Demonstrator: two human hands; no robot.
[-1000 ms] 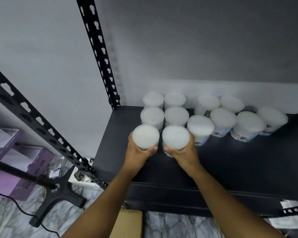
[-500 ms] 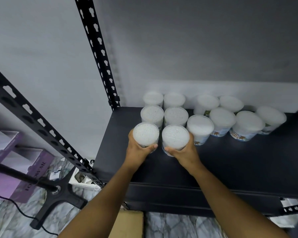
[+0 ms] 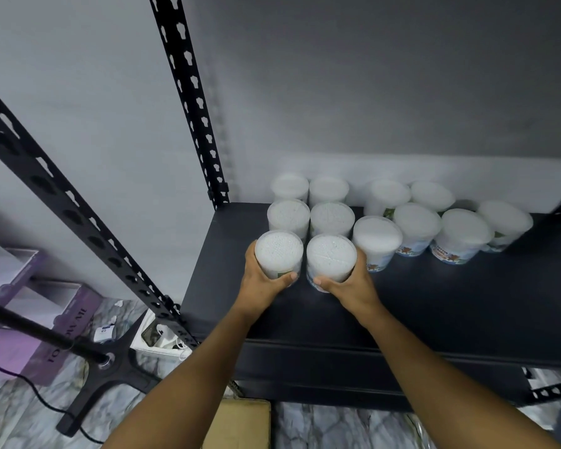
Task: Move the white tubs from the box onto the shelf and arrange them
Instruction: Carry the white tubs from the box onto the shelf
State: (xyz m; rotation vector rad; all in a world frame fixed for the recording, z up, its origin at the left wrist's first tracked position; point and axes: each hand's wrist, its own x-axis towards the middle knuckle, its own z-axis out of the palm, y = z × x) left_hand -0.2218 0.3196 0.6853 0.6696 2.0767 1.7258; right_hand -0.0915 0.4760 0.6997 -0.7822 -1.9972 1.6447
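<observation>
My left hand (image 3: 261, 281) grips a white tub (image 3: 278, 252) and my right hand (image 3: 350, 283) grips a second white tub (image 3: 330, 257). Both tubs stand side by side at the front of the group on the black shelf (image 3: 434, 306). Behind them several more white tubs (image 3: 331, 218) sit in rows toward the wall, some with printed labels (image 3: 457, 244). A corner of the cardboard box (image 3: 240, 422) shows on the floor below the shelf, between my forearms.
Black perforated uprights (image 3: 188, 92) frame the shelf on the left. On the marble floor to the left are a black stand base (image 3: 110, 371), a cable and purple boxes (image 3: 30, 319). A grey wall backs the shelf.
Almost nothing differs: both hands stay on the two front tubs, which sit a little closer to the row behind.
</observation>
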